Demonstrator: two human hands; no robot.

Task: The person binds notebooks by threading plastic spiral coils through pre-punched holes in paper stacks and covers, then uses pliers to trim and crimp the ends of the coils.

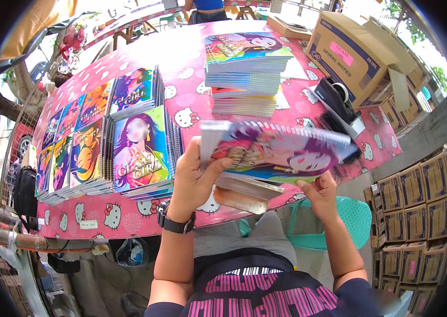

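Note:
Both hands grip a thick stack of spiral notebooks (273, 150) with a colourful illustrated cover, held above the table's near edge. My left hand (196, 177), with a black watch at its wrist, closes on the stack's left end, thumb across the cover. My right hand (319, 194) pinches the lower right edge. Beneath the held stack shows a brown and whitish block (240, 199), partly covered; I cannot make out what it is. Beyond my hands rises a tall pile of notebooks (244, 74). Several more notebook stacks (141, 148) stand in rows to the left.
A pink patterned cloth (186, 116) covers the table. At its right side lie a black item with a pale ring (337, 98) and an open cardboard box (347, 58). A teal chair (353, 224) is below the edge; stacked cartons (413, 227) stand right. Someone in blue (207, 6) is beyond.

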